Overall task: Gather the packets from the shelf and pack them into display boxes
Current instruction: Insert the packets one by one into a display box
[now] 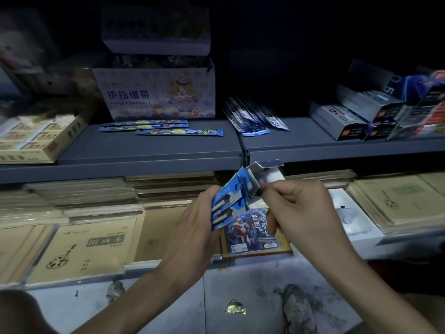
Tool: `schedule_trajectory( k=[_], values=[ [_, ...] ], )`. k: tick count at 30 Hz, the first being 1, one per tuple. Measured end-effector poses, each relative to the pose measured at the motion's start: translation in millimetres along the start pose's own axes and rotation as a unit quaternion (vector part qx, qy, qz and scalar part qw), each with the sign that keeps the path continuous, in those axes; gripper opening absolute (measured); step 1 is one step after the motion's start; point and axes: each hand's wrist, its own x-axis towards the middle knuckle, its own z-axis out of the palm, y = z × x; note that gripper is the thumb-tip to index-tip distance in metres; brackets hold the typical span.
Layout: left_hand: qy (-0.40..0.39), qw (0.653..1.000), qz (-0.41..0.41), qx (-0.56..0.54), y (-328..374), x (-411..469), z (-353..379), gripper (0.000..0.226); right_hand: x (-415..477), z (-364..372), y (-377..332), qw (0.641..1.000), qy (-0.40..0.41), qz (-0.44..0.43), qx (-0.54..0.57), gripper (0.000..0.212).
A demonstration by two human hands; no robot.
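Dim shelf [149, 150], packing in mid-air.
Our left hand [192, 213] clasps fanned packets [226, 206] just left of the open display box [272, 175], which our right hand [301, 208] pinches; we fear the splayed fan snagging its mouth and spilling.

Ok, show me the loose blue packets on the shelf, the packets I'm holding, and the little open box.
loose blue packets [253, 118]: head view, middle of the fanned pile.
held packets [226, 205]: head view, blue face of the front packet.
open box [273, 175]: head view, white inner wall below the flap.
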Motion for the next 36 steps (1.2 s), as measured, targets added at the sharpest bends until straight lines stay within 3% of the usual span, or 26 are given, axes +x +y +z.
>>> schedule_trajectory(
  k=[13,22,26,32,36],
  values=[
    [-0.016,0.999,0.007,0.034,-10,-3,-3,0.068,1,-1,-24,0.981,-0.176,0.082,0.005,0.037],
    [0.018,1.000,-0.006,0.004,-19,-10,-17,0.058,1,8,-21,0.989,-0.135,0.054,0.029,0.023],
    [0.011,1.000,-0.014,0.020,-24,-15,-24,0.058,3,20,-25,0.983,-0.173,0.056,0.028,0.034],
    [0.027,0.999,-0.030,0.013,-32,-22,-39,0.052,7,38,-34,0.977,-0.211,0.031,0.015,0.032],
    [0.051,0.998,-0.048,-0.006,-41,-29,-54,0.051,6,50,-45,0.983,-0.182,-0.025,0.023,0.040]
  ],
)
